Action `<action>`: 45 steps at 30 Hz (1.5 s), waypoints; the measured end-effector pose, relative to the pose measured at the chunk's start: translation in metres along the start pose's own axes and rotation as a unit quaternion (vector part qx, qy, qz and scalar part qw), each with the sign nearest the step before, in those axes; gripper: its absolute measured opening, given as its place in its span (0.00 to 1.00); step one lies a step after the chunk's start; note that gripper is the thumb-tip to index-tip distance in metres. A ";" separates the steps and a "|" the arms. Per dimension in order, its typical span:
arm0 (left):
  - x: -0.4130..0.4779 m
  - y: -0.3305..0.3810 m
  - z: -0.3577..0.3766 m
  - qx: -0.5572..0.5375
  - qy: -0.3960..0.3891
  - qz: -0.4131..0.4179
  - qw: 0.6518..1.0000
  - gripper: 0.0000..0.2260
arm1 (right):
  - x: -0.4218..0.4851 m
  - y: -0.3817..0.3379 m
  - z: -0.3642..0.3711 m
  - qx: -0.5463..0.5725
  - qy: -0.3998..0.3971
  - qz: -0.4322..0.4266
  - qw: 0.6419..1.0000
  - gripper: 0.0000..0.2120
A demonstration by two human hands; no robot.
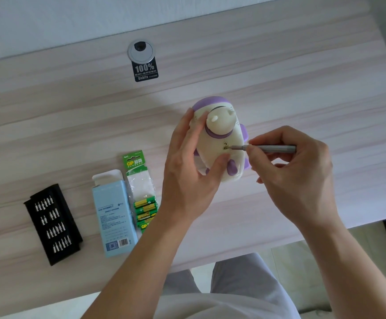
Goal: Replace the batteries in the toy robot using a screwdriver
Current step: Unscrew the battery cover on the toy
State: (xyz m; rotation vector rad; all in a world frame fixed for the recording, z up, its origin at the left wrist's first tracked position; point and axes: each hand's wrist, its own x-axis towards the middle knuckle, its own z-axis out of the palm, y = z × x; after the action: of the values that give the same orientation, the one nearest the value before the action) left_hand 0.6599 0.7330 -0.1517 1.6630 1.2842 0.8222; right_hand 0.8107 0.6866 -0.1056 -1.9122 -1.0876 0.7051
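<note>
battery pack (pixel 144 208) lies well left of the left fingers (pixel 187 127), which wrap the toy robot (pixel 219 137). right fingers (pixel 268 137) pinch the screwdriver (pixel 272 148), tip at its screw (pixel 226 147) near the left fingers; a slanted tip could slip and strip it.

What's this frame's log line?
left hand: holds toy robot | right hand: pinches screwdriver, tip at screw hole | batteries: in pack

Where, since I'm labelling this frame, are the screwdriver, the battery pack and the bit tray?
screwdriver (pixel 277 148): head view, middle of its grey handle.
battery pack (pixel 144 207): head view, on the green batteries.
bit tray (pixel 52 223): head view, black surface between bit rows.
</note>
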 end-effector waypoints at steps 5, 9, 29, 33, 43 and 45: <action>0.000 -0.001 0.000 0.006 0.000 -0.002 1.000 0.31 | 0.001 -0.003 -0.001 -0.009 -0.008 -0.005 1.000 0.05; 0.000 0.000 -0.002 0.009 -0.001 0.002 1.000 0.31 | 0.001 -0.007 -0.006 0.000 -0.001 0.006 1.000 0.02; -0.014 0.013 -0.032 -0.130 0.032 0.034 0.990 0.13 | -0.006 -0.042 -0.003 0.111 -0.056 0.026 0.992 0.04; -0.017 0.010 -0.042 -0.103 0.057 0.046 0.992 0.06 | -0.010 -0.047 0.003 0.145 -0.072 0.039 0.986 0.06; -0.026 0.000 -0.061 -0.121 0.076 -0.011 0.990 0.08 | -0.020 -0.047 0.002 0.222 -0.059 0.073 0.971 0.04; -0.028 -0.009 -0.062 -0.099 0.070 -0.060 0.991 0.09 | -0.019 -0.044 -0.008 0.242 -0.043 0.092 0.965 0.05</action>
State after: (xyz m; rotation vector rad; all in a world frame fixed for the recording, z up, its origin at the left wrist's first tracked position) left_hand 0.5942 0.7212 -0.1340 1.3772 1.3382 0.9745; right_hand 0.7894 0.6799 -0.0625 -1.5776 -0.7060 1.0586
